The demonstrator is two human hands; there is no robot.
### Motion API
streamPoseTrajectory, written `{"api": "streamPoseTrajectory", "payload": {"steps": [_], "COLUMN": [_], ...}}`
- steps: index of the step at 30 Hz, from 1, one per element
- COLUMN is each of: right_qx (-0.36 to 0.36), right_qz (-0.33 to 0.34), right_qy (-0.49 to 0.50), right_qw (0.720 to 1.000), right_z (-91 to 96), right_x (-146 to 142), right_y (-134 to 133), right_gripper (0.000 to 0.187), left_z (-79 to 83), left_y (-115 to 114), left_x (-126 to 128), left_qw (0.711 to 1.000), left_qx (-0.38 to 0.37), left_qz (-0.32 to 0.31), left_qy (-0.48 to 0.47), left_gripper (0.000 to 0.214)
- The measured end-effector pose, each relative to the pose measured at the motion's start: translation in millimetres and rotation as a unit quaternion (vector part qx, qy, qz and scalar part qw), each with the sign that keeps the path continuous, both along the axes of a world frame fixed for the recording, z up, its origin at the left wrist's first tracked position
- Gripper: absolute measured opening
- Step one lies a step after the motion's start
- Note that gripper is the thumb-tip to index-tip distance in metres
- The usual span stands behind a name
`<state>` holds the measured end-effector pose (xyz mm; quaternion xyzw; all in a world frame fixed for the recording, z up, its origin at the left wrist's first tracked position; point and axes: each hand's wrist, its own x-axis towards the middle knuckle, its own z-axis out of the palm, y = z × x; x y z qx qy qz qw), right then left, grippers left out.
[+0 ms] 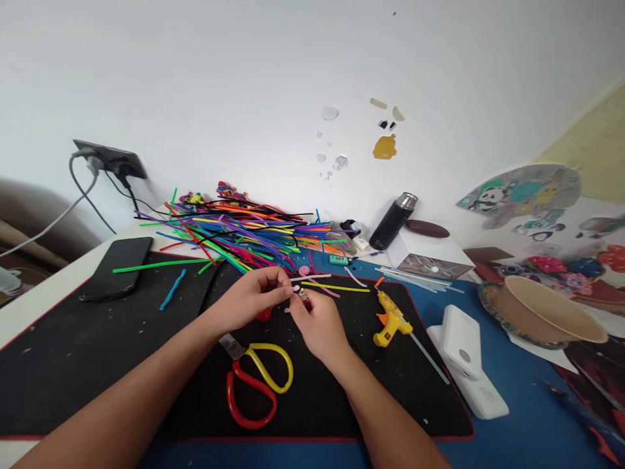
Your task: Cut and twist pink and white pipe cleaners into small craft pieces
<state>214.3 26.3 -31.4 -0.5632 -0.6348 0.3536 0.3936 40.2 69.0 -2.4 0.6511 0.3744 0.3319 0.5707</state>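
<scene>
Over the middle of the black mat (146, 371), my left hand (258, 293) is closed, its fingertips pinching a small pale pink piece (295, 288), mostly hidden. Close against it, my right hand (319, 322) is wrapped round what looks like a small red lighter (305, 299) with a metal top. Just beyond the fingers lie a pink coil (303, 270), a yellow pipe cleaner (336, 286) and short pink and white ones. Scissors (254, 384) with one red and one yellow handle lie nearer me, below my left hand.
A heap of coloured pipe cleaners (254, 228) spreads along the wall. To the right lie a yellow glue gun (390, 319), a white power bank (461, 342), a black flask (393, 221) and a beige bowl (551, 309). At left are a phone (117, 267) and a blue twisted piece (172, 290).
</scene>
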Motion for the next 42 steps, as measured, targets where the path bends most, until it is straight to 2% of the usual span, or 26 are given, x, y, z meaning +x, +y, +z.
{"api": "streamPoseTrajectory", "payload": {"steps": [15, 20, 25, 30, 34, 39, 42], "right_qx": [0.003, 0.005, -0.02, -0.047, -0.061, -0.104, -0.117], "right_qz": [0.0, 0.023, 0.051, 0.093, 0.075, 0.033, 0.032], "right_qy": [-0.02, -0.004, 0.066, 0.129, 0.165, 0.329, 0.357], "right_qw": [1.0, 1.0, 0.996, 0.986, 0.981, 0.938, 0.926], "right_z": [2.9, 0.9, -1.6, -2.6, -3.0, 0.6, 5.0], "right_x": [1.2, 3.4, 4.7, 4.8, 4.6, 7.1, 8.5], "right_y": [0.6, 1.4, 2.9, 3.2, 4.5, 8.6, 8.9], "right_gripper": [0.032, 0.033, 0.038, 0.031, 0.031, 0.04, 0.04], "left_z": [-2.8, -1.6, 2.9, 2.9, 1.4, -0.6, -1.2], "left_y": [0.6, 1.9, 2.1, 2.6, 3.1, 2.9, 2.9], "left_x": [-3.8, -6.3, -7.5, -8.1, -8.3, -8.4, -7.1], "left_qw": [1.0, 0.999, 0.999, 0.999, 0.999, 0.999, 1.0], "left_qx": [-0.008, -0.014, -0.026, -0.038, -0.04, -0.02, 0.001], "left_qz": [-0.021, -0.04, -0.036, -0.03, -0.033, -0.029, -0.027], "left_qy": [0.016, 0.021, 0.01, -0.014, -0.014, -0.007, 0.015], "left_gripper": [0.04, 0.04, 0.042, 0.044, 0.042, 0.038, 0.037]}}
